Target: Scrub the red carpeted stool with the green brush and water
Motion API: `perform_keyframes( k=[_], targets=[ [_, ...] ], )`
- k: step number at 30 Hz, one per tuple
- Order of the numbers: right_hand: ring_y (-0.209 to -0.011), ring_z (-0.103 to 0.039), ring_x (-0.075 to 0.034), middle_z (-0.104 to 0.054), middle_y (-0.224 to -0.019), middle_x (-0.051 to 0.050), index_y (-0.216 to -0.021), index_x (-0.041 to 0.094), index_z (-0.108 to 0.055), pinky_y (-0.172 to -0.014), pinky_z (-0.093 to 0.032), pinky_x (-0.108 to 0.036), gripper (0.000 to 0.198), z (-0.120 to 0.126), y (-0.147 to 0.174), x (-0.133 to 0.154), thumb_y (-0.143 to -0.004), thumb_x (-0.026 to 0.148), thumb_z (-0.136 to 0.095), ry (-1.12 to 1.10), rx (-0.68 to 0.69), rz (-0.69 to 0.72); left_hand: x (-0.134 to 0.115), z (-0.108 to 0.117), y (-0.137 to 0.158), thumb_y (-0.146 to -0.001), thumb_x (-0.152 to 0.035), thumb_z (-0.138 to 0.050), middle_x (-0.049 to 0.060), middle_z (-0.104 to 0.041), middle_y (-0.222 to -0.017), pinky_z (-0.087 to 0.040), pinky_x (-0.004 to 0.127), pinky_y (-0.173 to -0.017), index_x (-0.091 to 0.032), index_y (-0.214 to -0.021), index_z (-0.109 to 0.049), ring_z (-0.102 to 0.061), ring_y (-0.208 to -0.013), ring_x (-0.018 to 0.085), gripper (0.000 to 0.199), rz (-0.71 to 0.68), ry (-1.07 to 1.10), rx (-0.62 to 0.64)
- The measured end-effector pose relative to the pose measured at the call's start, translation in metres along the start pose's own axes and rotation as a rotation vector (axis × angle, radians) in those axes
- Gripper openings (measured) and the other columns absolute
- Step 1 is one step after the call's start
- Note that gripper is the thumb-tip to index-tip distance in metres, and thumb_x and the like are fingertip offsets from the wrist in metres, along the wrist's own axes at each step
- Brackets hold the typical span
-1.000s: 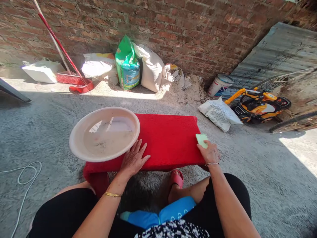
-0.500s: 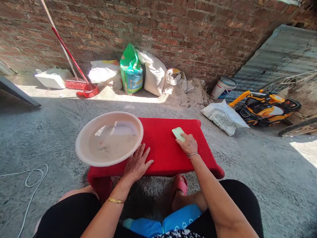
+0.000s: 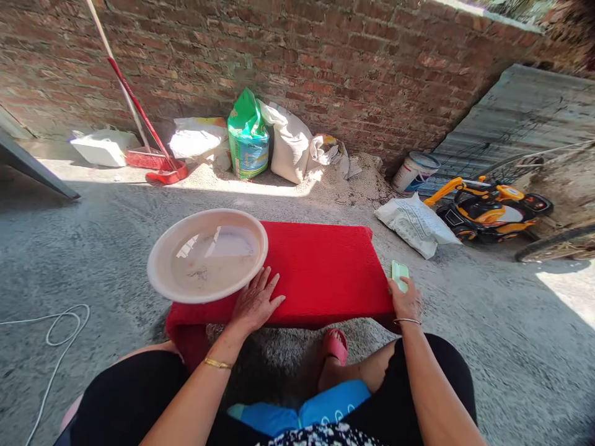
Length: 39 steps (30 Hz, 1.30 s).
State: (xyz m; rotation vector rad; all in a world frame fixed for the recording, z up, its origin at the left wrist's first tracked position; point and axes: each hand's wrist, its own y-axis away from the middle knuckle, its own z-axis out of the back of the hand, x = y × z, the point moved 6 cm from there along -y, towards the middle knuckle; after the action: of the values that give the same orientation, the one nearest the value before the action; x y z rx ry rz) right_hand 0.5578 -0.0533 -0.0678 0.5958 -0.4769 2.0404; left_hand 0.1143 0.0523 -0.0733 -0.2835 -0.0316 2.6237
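Note:
My left hand point(image 3: 255, 298) lies flat with fingers spread on a red fuzzy cover point(image 3: 325, 266) draped over a low bench or table. Its fingertips are beside the rim of a wide pale pink basin point(image 3: 160, 275), which holds cloudy water with dark bits in it. My right hand point(image 3: 408, 302) is closed round a light green scrub brush point(image 3: 400, 270) at the cover's right side. The brush is tilted up, and its bristles are hidden from me.
Along the brick wall stand a green bag point(image 3: 248, 133), a white sack point(image 3: 288, 142) and a bucket point(image 3: 415, 171). A red broom and dustpan point(image 3: 162, 175) lean at left. A white bag point(image 3: 418, 224) and toy excavator point(image 3: 493, 210) lie right. A cable point(image 3: 65, 331) coils on the floor.
My right hand has carried the brush from the cover's top to the right, over to its side edge. My left hand has stayed in place beside the basin.

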Motion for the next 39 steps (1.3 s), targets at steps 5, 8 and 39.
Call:
perform_keyframes(
  k=[5,8,39],
  targets=[
    [-0.117,-0.06,-0.037,-0.071,-0.119,-0.017,-0.11,0.02,-0.071,-0.106,-0.046,-0.053,0.061,-0.005,-0.005,-0.018,-0.071,0.066,-0.061,-0.2,-0.064,-0.04,-0.003,0.002,0.003,-0.101,-0.048,-0.061,0.014,-0.041,-0.17,-0.032,0.048,-0.13,-0.021,-0.156,-0.056,-0.037,-0.159,0.03,0.061,0.009,0.011,0.034],
    [-0.113,-0.062,-0.038,-0.071,-0.118,-0.018,-0.113,0.018,-0.07,-0.102,-0.048,-0.053,0.067,-0.005,-0.009,-0.017,-0.07,0.068,-0.06,-0.227,-0.083,-0.044,-0.003,0.001,0.004,-0.101,-0.05,-0.06,0.015,-0.038,-0.171,-0.032,0.049,-0.13,-0.021,-0.157,-0.053,-0.034,-0.16,0.031,0.064,0.022,0.031,0.076],
    [-0.113,-0.06,-0.04,-0.066,-0.108,-0.021,-0.125,0.015,-0.075,-0.093,-0.052,-0.054,0.086,-0.045,0.075,0.067,-0.081,0.081,-0.042,0.078,0.209,0.562,-0.001,0.028,0.068,-0.093,-0.035,-0.075,0.018,-0.044,-0.167,-0.041,0.058,-0.122,-0.024,-0.155,-0.055,-0.045,-0.154,0.036,0.067,0.04,-0.035,0.269]
  ],
)
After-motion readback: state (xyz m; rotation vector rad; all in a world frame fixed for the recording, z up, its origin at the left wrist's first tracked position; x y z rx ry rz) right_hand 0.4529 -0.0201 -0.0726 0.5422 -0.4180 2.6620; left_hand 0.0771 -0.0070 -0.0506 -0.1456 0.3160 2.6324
